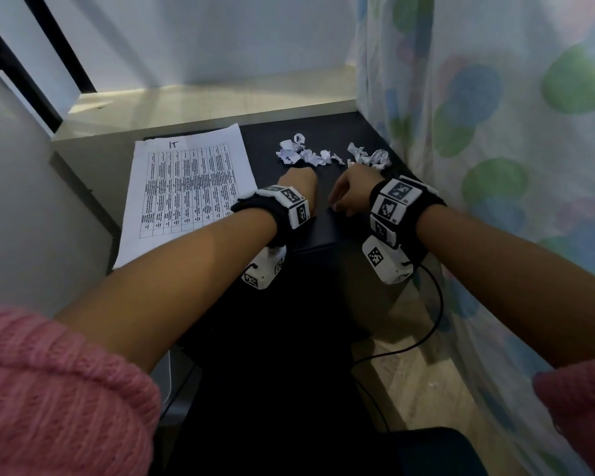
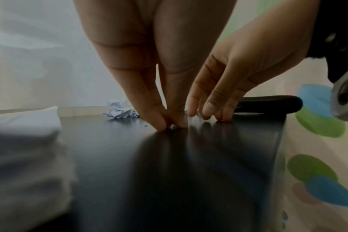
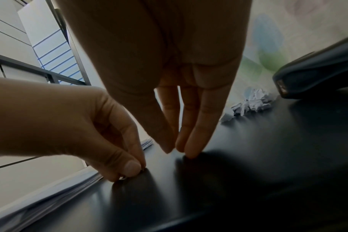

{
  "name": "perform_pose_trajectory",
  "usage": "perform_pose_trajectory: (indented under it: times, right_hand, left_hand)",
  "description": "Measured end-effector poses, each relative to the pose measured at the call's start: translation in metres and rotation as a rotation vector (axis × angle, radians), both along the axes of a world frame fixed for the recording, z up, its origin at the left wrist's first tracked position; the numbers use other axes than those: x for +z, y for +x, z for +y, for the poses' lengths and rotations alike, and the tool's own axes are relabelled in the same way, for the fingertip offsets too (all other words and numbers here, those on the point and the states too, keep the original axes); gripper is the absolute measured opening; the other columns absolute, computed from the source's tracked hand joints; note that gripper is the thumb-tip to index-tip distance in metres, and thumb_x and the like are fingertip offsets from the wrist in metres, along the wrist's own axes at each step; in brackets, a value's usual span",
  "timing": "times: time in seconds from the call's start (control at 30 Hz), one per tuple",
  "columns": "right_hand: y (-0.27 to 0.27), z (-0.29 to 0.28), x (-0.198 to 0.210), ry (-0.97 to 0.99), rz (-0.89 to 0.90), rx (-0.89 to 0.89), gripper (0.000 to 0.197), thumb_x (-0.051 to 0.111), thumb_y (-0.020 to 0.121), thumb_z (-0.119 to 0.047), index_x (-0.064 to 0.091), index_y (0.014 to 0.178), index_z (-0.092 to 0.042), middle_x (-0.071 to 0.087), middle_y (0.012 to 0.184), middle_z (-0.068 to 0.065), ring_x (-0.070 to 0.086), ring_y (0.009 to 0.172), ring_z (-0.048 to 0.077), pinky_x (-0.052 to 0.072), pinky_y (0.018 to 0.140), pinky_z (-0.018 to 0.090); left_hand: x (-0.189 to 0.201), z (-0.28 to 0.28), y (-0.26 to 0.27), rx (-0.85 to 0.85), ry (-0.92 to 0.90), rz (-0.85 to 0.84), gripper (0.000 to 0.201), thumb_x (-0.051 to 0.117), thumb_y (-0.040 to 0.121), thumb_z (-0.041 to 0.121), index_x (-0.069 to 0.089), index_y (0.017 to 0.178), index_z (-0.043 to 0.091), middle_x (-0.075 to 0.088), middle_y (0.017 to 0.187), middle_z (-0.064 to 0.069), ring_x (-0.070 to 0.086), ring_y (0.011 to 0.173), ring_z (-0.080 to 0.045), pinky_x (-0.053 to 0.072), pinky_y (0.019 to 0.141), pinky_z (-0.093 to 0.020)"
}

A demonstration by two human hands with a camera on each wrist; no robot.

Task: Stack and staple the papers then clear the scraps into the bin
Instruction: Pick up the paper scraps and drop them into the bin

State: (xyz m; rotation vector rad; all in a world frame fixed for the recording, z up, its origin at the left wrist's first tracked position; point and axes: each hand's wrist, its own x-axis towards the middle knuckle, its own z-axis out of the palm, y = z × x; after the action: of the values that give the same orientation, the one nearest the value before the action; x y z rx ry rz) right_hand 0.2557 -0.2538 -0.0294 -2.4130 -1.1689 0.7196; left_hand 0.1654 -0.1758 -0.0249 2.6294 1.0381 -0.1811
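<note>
Papers (image 1: 186,194) stacked on left of table (image 1: 323,235); scraps (image 1: 306,152) far centre. Left hand (image 1: 298,183) pinches a tiny bit off the table; right hand (image 1: 352,190) fingers straight, tips down, empty. Risk: bit slips, or staples skipped with stapler (image 2: 268,104) untouched.

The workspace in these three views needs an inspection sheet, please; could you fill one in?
Surface: dark glossy table, hands' reflections on it.
Job's things: paper stack, printed table on top, lying flat at left; black stapler at right; no bin seen.
Clutter: crumpled paper scraps at the far edge.
Hands: left hand pinches a tiny bit off the table; right hand, fingers straight, tips touching the table.
Cables: black cable trailing from the right wrist camera.
Surroundings: dotted curtain at right; white wall behind.
</note>
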Motion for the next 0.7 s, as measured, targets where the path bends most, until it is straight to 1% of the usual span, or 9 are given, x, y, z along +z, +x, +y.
perform_pose_trajectory:
  times: [0.1,0.2,0.27,0.37,0.53,0.7]
  right_hand:
    - [-0.002,-0.002,-0.001,0.008,-0.03,-0.005,0.019,0.066,0.082,-0.004,0.073,0.099,-0.008,0.072,0.107,0.014,0.069,0.099,0.028,0.056,0.089,0.039]
    - [-0.003,-0.005,0.0,0.014,-0.107,0.003,0.021,0.066,0.083,-0.007,0.073,0.102,-0.008,0.072,0.109,0.01,0.067,0.102,0.025,0.054,0.092,0.035]
    - [-0.003,-0.007,0.001,0.015,-0.117,0.005,0.022,0.065,0.083,-0.007,0.073,0.103,-0.007,0.072,0.11,0.01,0.067,0.102,0.025,0.054,0.091,0.032]
    - [-0.002,-0.008,0.0,0.005,-0.121,0.005,0.022,0.065,0.083,-0.007,0.073,0.103,-0.007,0.072,0.11,0.011,0.067,0.101,0.025,0.054,0.09,0.032]
    - [-0.007,-0.005,-0.002,-0.001,-0.157,0.008,0.021,0.065,0.083,-0.011,0.073,0.103,-0.009,0.072,0.111,0.01,0.067,0.102,0.027,0.053,0.094,0.036]
    - [-0.013,0.003,-0.003,-0.004,-0.195,0.021,0.02,0.067,0.08,-0.014,0.074,0.098,-0.011,0.073,0.105,0.012,0.069,0.097,0.028,0.054,0.092,0.038]
  left_hand:
    - [0.002,-0.006,0.0,-0.052,0.055,0.02,0.028,0.055,0.09,0.005,0.057,0.115,-0.007,0.059,0.124,-0.021,0.06,0.111,-0.036,0.048,0.089,-0.035]
    - [0.003,-0.011,0.001,-0.093,0.09,0.062,0.028,0.049,0.092,0.001,0.055,0.117,-0.01,0.057,0.126,-0.024,0.058,0.114,-0.037,0.047,0.092,-0.036]
    - [0.004,-0.014,0.001,-0.122,0.113,0.084,0.028,0.045,0.093,-0.002,0.055,0.118,-0.011,0.056,0.127,-0.024,0.058,0.115,-0.038,0.047,0.092,-0.036]
    - [0.005,-0.014,0.001,-0.151,0.134,0.102,0.03,0.042,0.094,-0.002,0.054,0.12,-0.011,0.055,0.129,-0.024,0.057,0.116,-0.037,0.046,0.093,-0.035]
    - [0.007,-0.015,-0.001,-0.163,0.124,0.101,0.032,0.039,0.095,-0.002,0.05,0.124,-0.011,0.052,0.132,-0.025,0.054,0.12,-0.038,0.045,0.096,-0.036]
    - [0.001,-0.015,-0.002,-0.132,0.074,0.063,0.038,0.043,0.095,0.003,0.036,0.13,-0.009,0.047,0.136,-0.026,0.049,0.124,-0.04,0.04,0.099,-0.042]
